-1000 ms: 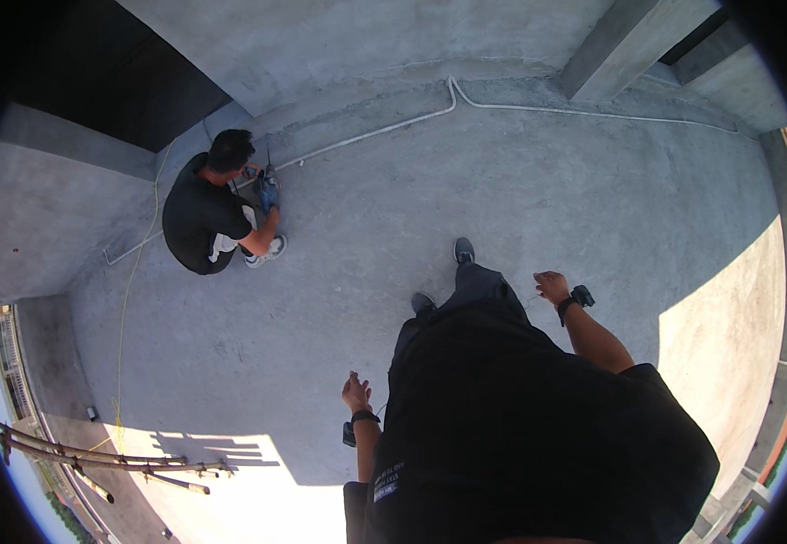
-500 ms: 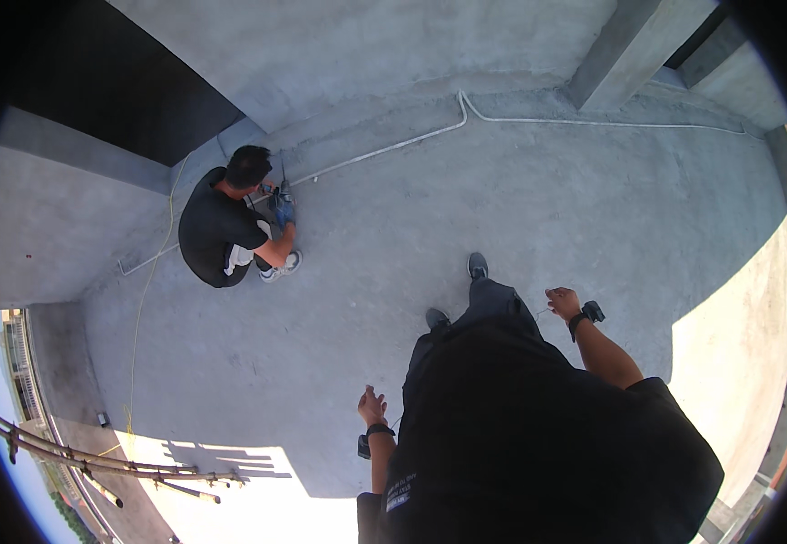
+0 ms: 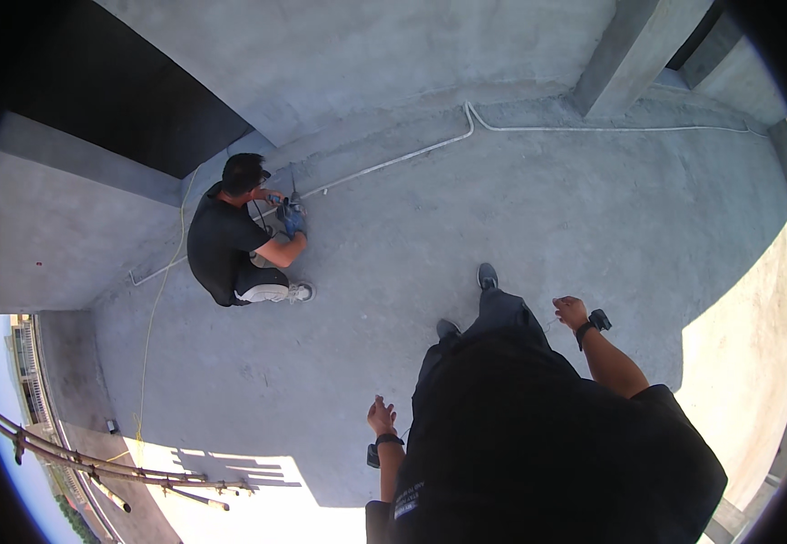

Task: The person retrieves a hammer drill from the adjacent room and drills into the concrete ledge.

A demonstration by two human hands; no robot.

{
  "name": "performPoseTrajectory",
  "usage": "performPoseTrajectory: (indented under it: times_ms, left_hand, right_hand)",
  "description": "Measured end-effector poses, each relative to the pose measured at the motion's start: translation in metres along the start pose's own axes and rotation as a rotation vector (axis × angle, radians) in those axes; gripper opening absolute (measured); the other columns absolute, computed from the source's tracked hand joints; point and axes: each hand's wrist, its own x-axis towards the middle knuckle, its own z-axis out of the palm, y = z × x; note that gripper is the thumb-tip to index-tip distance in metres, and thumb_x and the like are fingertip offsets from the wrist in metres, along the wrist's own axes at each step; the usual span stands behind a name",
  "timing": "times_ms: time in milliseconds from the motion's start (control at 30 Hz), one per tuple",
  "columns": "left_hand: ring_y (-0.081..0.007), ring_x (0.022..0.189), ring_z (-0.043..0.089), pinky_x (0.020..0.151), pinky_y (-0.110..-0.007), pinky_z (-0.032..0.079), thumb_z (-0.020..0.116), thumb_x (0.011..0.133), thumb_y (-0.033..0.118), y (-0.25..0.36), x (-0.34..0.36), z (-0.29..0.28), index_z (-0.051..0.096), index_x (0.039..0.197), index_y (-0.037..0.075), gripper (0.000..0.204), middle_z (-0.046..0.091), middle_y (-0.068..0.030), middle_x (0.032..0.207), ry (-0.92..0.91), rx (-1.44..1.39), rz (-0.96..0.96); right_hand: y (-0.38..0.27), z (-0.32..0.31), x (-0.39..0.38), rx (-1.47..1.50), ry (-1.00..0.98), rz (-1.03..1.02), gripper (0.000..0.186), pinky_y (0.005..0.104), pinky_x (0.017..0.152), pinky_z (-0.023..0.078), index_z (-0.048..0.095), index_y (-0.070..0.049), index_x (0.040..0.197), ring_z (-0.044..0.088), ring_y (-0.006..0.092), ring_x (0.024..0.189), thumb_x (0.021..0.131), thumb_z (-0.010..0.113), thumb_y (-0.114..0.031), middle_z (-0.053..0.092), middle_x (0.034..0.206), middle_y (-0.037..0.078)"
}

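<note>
1. Black wristband with box (image 3: 600, 319), one: strapped to the right wrist, the box on the outer side, just behind the right hand (image 3: 570, 313).
2. Right hand: held out in front of the body, fingers bent toward the left. Fine line by the tips; whether the fingers met or pinched it could not be told.
3. Black wristband with box (image 3: 373, 455), a second: on the left wrist, box on the outer side, behind the left hand (image 3: 381, 417).
4. Left hand: raised beside the body, fingers loosely bent, thumb apart from them.
5. Black shirt (image 3: 557, 444), short-sleeved, between the two forearms; small pale print at the lower left.
6. Dark trousers (image 3: 504, 313) and two dark shoes (image 3: 488, 276), the right shoe farther forward.
7. Grey concrete floor (image 3: 393, 263), mostly shaded, sunlit at the lower left and far right.
8. Co-worker (image 3: 225, 243), one, in a black top and white shoes, squatted ahead to the left, well apart from both hands.
9. Blue drill (image 3: 293, 220), at the co-worker's hands, its long bit toward the wall (image 3: 393, 54).
10. White pipe (image 3: 393, 164), laid along the floor near the wall.
11. Yellow cord (image 3: 139, 431), trailing at the left.
12. Long poles (image 3: 121, 470), several, lower left.
</note>
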Motion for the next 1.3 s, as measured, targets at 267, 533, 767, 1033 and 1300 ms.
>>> performPoseTrajectory:
  times_ms: [267,533,767,1033,1300]
  left_hand:
    - [-0.0178,0.083,0.054,0.058,-0.027,0.041,0.052,0.079,0.039,0.0,-0.002,0.0,0.051,0.102,0.005,0.04,0.053,-0.0034,0.093,0.002,0.017,0.017]
    - [-0.0171,0.083,0.054,0.058,-0.026,0.041,0.052,0.079,0.039,-0.004,-0.004,0.0,0.051,0.102,0.005,0.04,0.053,-0.0035,0.098,-0.001,-0.008,0.008]
    - [-0.0183,0.088,0.054,0.06,-0.027,0.041,0.05,0.08,0.039,-0.007,-0.002,0.001,0.049,0.108,0.006,0.043,0.052,-0.0038,0.107,-0.03,0.015,0.01]
    - [-0.0195,0.09,0.053,0.061,-0.028,0.041,0.05,0.08,0.04,-0.011,-0.002,-0.004,0.049,0.108,0.006,0.044,0.051,-0.0053,0.107,-0.019,0.013,-0.002]
    - [-0.0197,0.09,0.053,0.064,-0.029,0.041,0.048,0.081,0.039,-0.012,-0.001,-0.006,0.05,0.107,0.007,0.041,0.049,-0.0041,0.108,-0.035,0.021,-0.011]
  right_hand:
    - [0.003,-0.004,0.0,-0.003,-0.058,0.05,0.029,0.0239,0.05,0.043,0.058,0.0,0.085,0.054,0.0125,0.062,0.075,0.06,-0.027,0.055,0.07,0.004]
    - [-0.003,-0.006,-0.006,-0.003,-0.069,0.049,0.029,0.0244,0.053,0.045,0.058,-0.001,0.087,0.056,0.013,0.066,0.075,0.059,-0.028,0.057,0.074,0.005]
    - [-0.005,-0.006,-0.008,0.013,-0.07,0.059,0.029,0.0236,0.052,0.044,0.058,0.0,0.087,0.055,0.0125,0.064,0.075,0.059,-0.027,0.056,0.073,0.005]
    - [0.001,-0.002,-0.008,0.006,-0.071,0.048,0.029,0.0228,0.05,0.043,0.058,0.0,0.087,0.054,0.0114,0.062,0.075,0.059,-0.027,0.056,0.07,0.005]
    - [0.006,-0.001,-0.009,0.028,-0.031,0.004,0.029,0.0239,0.044,0.042,0.06,-0.001,0.08,0.052,0.0111,0.05,0.073,0.061,-0.029,0.056,0.061,0.005]
